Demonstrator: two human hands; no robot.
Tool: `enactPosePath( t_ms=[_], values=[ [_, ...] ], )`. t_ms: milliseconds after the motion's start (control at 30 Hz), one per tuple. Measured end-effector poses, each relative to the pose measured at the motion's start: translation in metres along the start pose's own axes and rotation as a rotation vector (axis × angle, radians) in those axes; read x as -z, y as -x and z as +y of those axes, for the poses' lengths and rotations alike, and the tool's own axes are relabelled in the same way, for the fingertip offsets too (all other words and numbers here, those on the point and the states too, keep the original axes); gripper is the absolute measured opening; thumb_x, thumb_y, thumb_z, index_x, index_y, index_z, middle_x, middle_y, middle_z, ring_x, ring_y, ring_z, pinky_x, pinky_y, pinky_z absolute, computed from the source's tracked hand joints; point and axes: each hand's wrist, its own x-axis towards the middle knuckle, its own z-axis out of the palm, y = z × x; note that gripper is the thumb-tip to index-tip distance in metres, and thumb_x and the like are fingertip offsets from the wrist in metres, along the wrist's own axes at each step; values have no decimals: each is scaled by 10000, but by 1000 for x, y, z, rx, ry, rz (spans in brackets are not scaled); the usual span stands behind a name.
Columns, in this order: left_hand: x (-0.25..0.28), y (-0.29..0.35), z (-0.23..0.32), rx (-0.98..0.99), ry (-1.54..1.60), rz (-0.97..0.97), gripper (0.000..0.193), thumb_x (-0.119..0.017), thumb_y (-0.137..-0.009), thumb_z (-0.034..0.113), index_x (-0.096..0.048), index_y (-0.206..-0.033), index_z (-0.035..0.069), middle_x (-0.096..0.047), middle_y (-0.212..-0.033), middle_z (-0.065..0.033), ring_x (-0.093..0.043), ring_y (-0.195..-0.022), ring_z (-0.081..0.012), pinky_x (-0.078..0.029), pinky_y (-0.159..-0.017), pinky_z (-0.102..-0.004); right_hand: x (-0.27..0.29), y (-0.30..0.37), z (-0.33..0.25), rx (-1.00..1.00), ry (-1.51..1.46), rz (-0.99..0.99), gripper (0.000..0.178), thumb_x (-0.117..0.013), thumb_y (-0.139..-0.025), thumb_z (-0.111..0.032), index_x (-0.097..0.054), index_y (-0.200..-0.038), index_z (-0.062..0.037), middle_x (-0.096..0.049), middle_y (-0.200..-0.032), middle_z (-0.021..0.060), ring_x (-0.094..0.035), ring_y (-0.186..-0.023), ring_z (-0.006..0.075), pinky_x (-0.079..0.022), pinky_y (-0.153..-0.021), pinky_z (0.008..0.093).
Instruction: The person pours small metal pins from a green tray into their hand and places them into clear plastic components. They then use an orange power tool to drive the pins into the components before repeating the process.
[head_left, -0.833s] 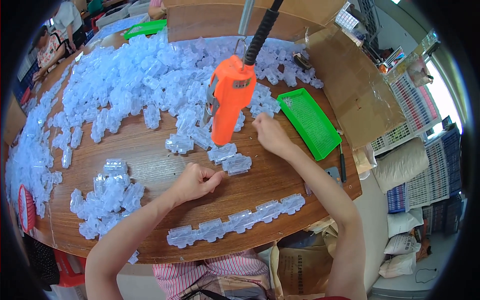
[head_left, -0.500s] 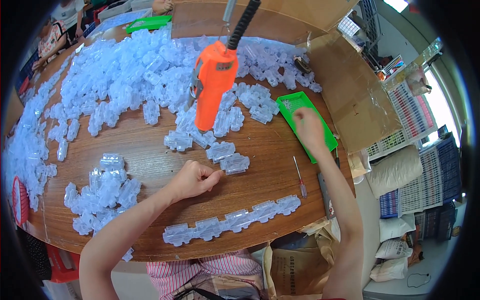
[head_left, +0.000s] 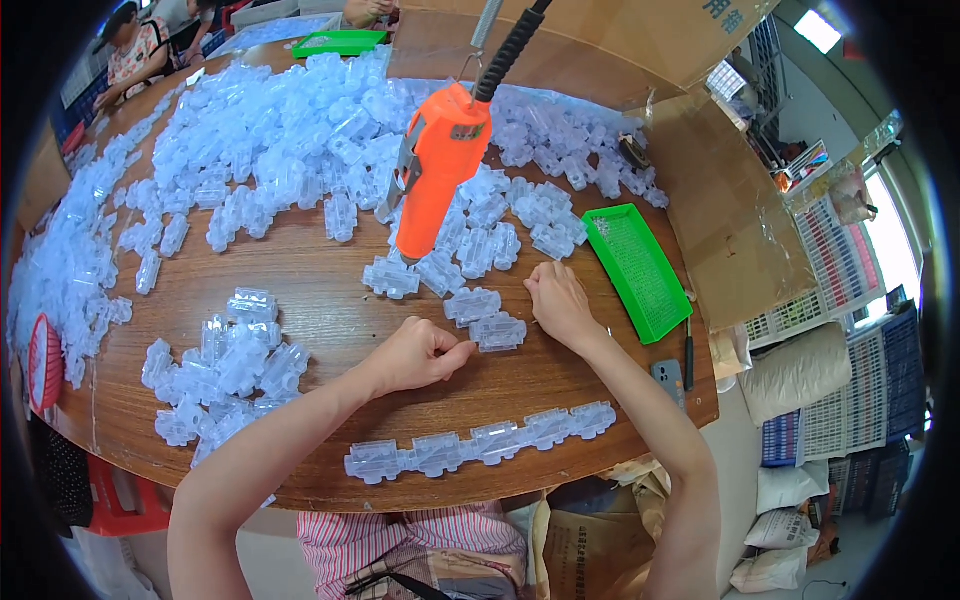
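My left hand (head_left: pixel 418 355) is curled, its grip pinching the edge of a clear plastic piece (head_left: pixel 498 331) on the bench (head_left: pixel 330 320); my right hand (head_left: pixel 558 302) rests just beyond it, grip loose, empty.

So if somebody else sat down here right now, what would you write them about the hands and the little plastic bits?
Left hand: curled, fingers touching a clear plastic clip housing on the round wooden table.
Right hand: resting flat beside that piece; whether it holds anything cannot be told.
Orange electric screwdriver hangs above, untouched.
Flat green plastic tray sits right of the hand.
Done: a joined row of clear housings lies at the near edge.
Left: the big loose heap of clear housings farther back.
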Motion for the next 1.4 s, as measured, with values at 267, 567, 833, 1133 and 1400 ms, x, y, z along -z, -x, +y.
enactPosePath(
  t_ms=[267,567,833,1133,1400],
  values=[
    [-3,-2,-1,10,8,18,400,-570,-896,241,-638,-591,-9,-573,-483,-78,-516,-418,-140,-443,-474,-307,10,-21,10,-43,-11,-209,158,-519,-867,-111,-565,-889,38,-585,-1008,236,-559,-986,388,-446,-871,444],
    [0,-1,-4,9,2,16,428,-570,-895,254,-612,-559,-8,-566,-474,-67,-499,-407,-118,-430,-459,-305,12,-26,3,-54,-285,-104,174,-593,-840,-139,-570,-890,26,-612,-989,214,-585,-980,347,-457,-820,421],
    [-2,-1,-1,29,16,22,417,-564,-899,259,-627,-581,-5,-568,-476,-56,-497,-415,-102,-432,-462,-300,-15,-36,0,-17,-41,-33,181,-516,-786,-36,-573,-897,95,-603,-972,294,-586,-954,423,-466,-828,490],
    [-5,-5,1,17,50,1,411,-569,-897,249,-622,-580,-7,-568,-481,-54,-487,-428,-91,-417,-458,-294,88,-22,101,-273,143,346,171,-504,-764,-25,-593,-893,42,-621,-871,265,-615,-834,407,-483,-764,479],
    [3,2,-7,33,45,26,423,-567,-895,235,-606,-551,-8,-564,-474,-66,-489,-420,-107,-420,-465,-301,61,29,5,158,-315,-68,131,-630,-809,-76,-589,-920,-20,-628,-847,149,-620,-774,302,-497,-679,367]
  ],
)
